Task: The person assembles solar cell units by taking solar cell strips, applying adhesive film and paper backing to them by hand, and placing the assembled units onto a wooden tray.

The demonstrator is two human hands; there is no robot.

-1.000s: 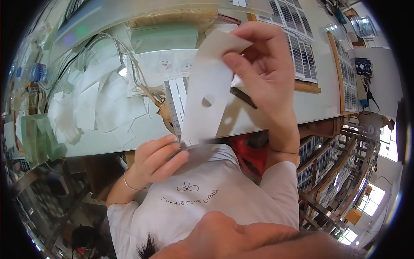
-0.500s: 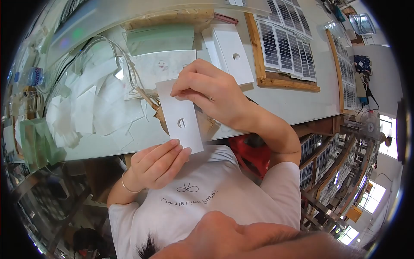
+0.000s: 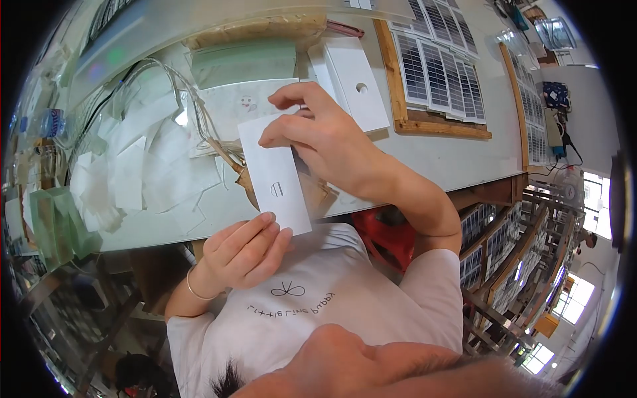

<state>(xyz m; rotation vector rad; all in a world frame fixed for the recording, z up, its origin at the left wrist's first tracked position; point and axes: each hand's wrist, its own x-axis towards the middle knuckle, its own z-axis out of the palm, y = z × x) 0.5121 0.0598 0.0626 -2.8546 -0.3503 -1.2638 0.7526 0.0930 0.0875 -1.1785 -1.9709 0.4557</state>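
Pinching the near end of a white card (image 3: 273, 169), the L hand (image 3: 240, 255) has its grip closed on that edge, fingertips uppermost; a thin bracelet (image 3: 194, 285) circles the wrist. The card lies btwn the two hands, tilted slightly, over the near edge of the pale surface (image 3: 481, 156), w/ a small semicircular mark below its middle. R hand (image 3: 328, 136): grip parted, digits spread over the card's far end; cannot tell whether any fingertip touches it. Brown paper (image 3: 317, 192) shows behind the card, nr. the R wrist.

Beyond the hands, approx. centre: a green stack (image 3: 242, 64) and, nearer, a sheet w/ a printed cartoon face (image 3: 249, 103). To R: a white box (image 3: 348, 93) w/ a round hole, then a wooden frame (image 3: 444, 129) around dark-celled panels (image 3: 434, 73). To L: loose white slips (image 3: 133, 169), overlapping, beside a cable bundle (image 3: 199, 113); green wrapping (image 3: 53, 215) sits at the far L corner.
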